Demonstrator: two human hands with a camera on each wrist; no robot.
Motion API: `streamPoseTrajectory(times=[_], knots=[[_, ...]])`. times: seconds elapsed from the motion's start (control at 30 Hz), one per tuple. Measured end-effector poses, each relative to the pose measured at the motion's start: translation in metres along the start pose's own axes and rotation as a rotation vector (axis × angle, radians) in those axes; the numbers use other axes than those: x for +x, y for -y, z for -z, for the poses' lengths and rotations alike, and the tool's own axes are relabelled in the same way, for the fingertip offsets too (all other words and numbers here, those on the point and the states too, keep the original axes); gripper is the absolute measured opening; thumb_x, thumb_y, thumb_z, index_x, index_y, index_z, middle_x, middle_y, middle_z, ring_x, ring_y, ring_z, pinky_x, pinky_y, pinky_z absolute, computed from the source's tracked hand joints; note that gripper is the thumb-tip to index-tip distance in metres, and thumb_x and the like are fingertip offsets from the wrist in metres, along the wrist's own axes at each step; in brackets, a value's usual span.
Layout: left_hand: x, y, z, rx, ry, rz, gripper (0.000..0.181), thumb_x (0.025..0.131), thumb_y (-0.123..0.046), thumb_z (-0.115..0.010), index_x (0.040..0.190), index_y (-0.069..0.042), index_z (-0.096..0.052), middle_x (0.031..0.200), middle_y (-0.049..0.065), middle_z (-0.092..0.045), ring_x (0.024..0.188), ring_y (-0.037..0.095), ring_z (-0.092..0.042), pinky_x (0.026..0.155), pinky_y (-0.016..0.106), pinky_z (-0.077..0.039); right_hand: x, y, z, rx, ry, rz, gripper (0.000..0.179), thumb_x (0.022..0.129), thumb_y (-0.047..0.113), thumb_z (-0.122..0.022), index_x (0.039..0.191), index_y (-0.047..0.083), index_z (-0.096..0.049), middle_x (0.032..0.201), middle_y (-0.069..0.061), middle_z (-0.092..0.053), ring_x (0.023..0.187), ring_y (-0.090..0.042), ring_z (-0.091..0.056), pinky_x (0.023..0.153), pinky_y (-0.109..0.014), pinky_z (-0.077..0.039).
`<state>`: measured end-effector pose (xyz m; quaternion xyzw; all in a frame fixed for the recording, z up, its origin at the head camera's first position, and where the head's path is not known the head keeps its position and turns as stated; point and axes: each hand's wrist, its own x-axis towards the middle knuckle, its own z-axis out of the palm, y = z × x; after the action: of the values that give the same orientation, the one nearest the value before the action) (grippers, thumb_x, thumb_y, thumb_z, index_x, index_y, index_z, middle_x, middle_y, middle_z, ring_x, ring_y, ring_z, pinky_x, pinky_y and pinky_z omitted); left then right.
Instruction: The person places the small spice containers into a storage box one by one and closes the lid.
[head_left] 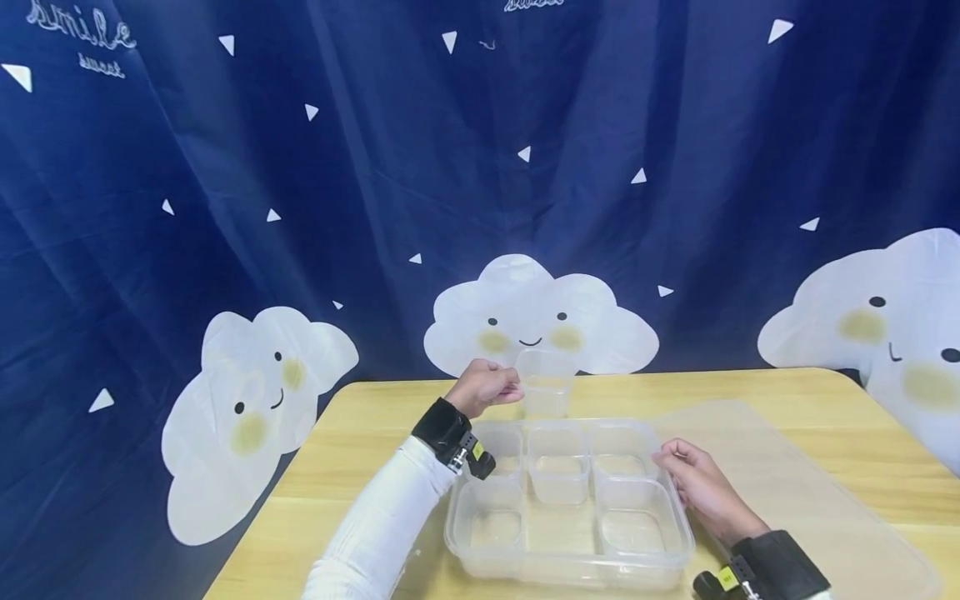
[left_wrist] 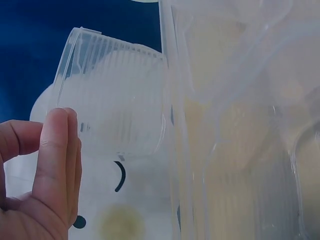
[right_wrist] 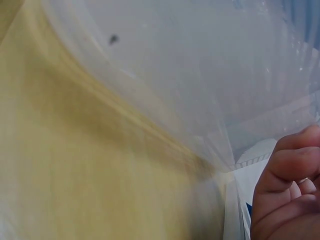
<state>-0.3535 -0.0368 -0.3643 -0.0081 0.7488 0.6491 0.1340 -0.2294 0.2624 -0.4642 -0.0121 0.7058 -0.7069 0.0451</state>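
Note:
A large clear plastic box [head_left: 555, 568] sits on the table with several small clear bins inside, among them a back-middle bin [head_left: 558, 483] and a front-right bin [head_left: 633, 533]. At its front middle the bottom shows between two bins. Behind the box, my left hand [head_left: 486, 387] pinches the side of another small clear bin [head_left: 546, 392]; the left wrist view shows this ribbed bin tilted, thumb and fingers at its edge. My right hand [head_left: 701, 483] holds the box's right rim, its fingers curled in the right wrist view; the fingertips' contact is partly hidden there.
A translucent mat [head_left: 810, 517] covers the right part of the wooden table [head_left: 315, 500]. Behind the table's back edge hangs a dark blue curtain [head_left: 375, 167] with white clouds and triangles.

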Motion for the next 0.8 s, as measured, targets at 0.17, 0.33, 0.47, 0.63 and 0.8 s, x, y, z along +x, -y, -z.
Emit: streamPoseTrajectory(times=[0.17,0.33,0.47,0.63,0.8], knots=[[-0.007,-0.003,-0.001,-0.032,0.013,0.000,0.011,0.085,0.003,-0.055,0.093,0.010,-0.060,0.078,0.009,-0.060,0.067,0.012,-0.065,0.075,0.026,-0.057,0.000,0.001,0.000,-0.005,-0.005,-0.014,0.012,0.097,0.012,-0.051,0.091,0.003,-0.047,0.059,0.006,-0.031,0.049,-0.008,-0.033,0.045,-0.021,-0.032],[-0.015,-0.005,0.000,-0.078,0.024,0.007,0.019,0.087,0.003,-0.054,0.101,0.015,-0.059,0.076,0.008,-0.060,0.065,0.010,-0.064,0.074,0.024,-0.056,-0.001,0.001,-0.001,-0.001,0.000,-0.022,0.011,0.098,0.012,-0.051,0.091,0.003,-0.046,0.058,0.006,-0.031,0.048,-0.008,-0.033,0.045,-0.021,-0.032],[-0.023,-0.007,0.001,-0.116,0.027,-0.005,0.018,0.087,0.003,-0.053,0.100,0.015,-0.059,0.077,0.009,-0.060,0.065,0.011,-0.064,0.073,0.023,-0.057,-0.001,0.000,-0.002,-0.002,0.007,-0.018,0.012,0.098,0.012,-0.051,0.091,0.003,-0.046,0.059,0.006,-0.031,0.048,-0.008,-0.033,0.045,-0.021,-0.032],[-0.032,-0.010,0.000,-0.150,0.032,-0.010,0.016,0.088,0.002,-0.052,0.098,0.014,-0.057,0.078,0.010,-0.058,0.066,0.012,-0.064,0.074,0.024,-0.056,0.000,0.001,-0.003,-0.008,0.012,-0.028,0.015,0.099,0.014,-0.050,0.094,0.001,-0.046,0.060,0.006,-0.031,0.048,-0.008,-0.032,0.045,-0.021,-0.030],[-0.041,-0.011,-0.004,-0.152,0.045,-0.019,0.008,0.089,0.002,-0.052,0.092,0.008,-0.057,0.078,0.010,-0.058,0.068,0.012,-0.064,0.076,0.024,-0.056,-0.001,0.002,-0.002,-0.015,0.003,-0.034,0.017,0.099,0.015,-0.050,0.096,-0.002,-0.047,0.059,0.006,-0.031,0.048,-0.008,-0.032,0.045,-0.021,-0.031]])
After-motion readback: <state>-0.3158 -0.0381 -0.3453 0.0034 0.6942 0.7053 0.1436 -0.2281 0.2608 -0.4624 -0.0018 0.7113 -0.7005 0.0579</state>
